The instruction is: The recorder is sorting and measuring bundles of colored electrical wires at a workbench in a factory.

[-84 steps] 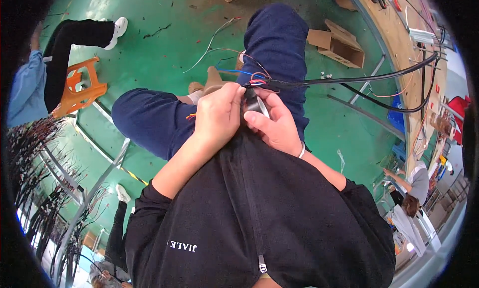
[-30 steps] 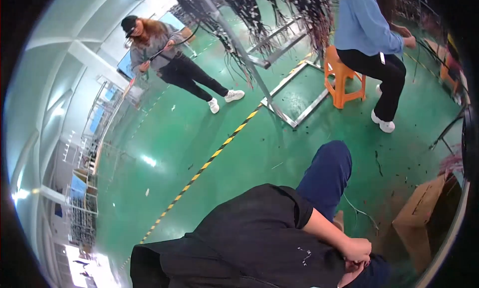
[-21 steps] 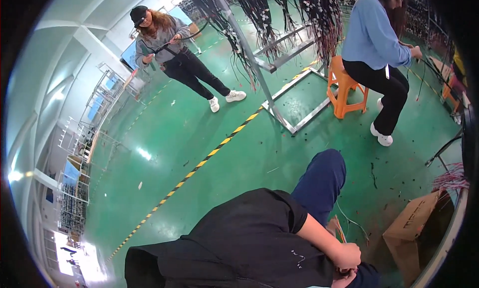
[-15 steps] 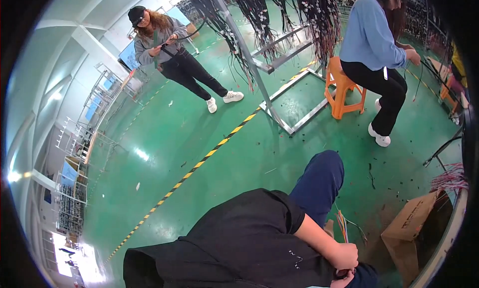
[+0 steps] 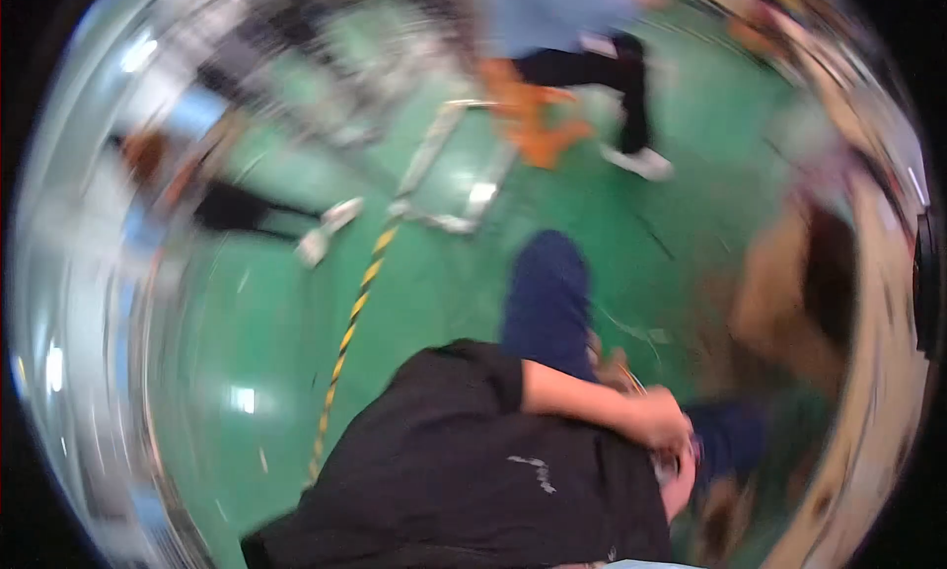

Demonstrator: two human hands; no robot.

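My left hand (image 5: 656,417) is closed, its forearm coming out of a black sleeve and crossing in front of my navy trouser leg (image 5: 547,283). Just below it, my right hand (image 5: 677,482) is partly covered, with curled fingers close against the left. Something small and dark is between the two hands; blur hides what it is. Thin coloured wires (image 5: 636,377) show beside the left hand, mostly behind the forearm. Whether the hands grip these wires cannot be made out.
An open cardboard box (image 5: 774,283) stands to the right, beside a long pale table edge (image 5: 878,342). Ahead, a person in blue (image 5: 562,17) sits on an orange stool (image 5: 533,115) near a metal frame (image 5: 424,165). Another person (image 5: 237,206) stands at far left. Striped tape (image 5: 360,313) crosses the green floor.
The whole view has swung to the right and blurred, so people, rack and stool now sit further left. My hands remain together; fewer coloured wires show beside them.
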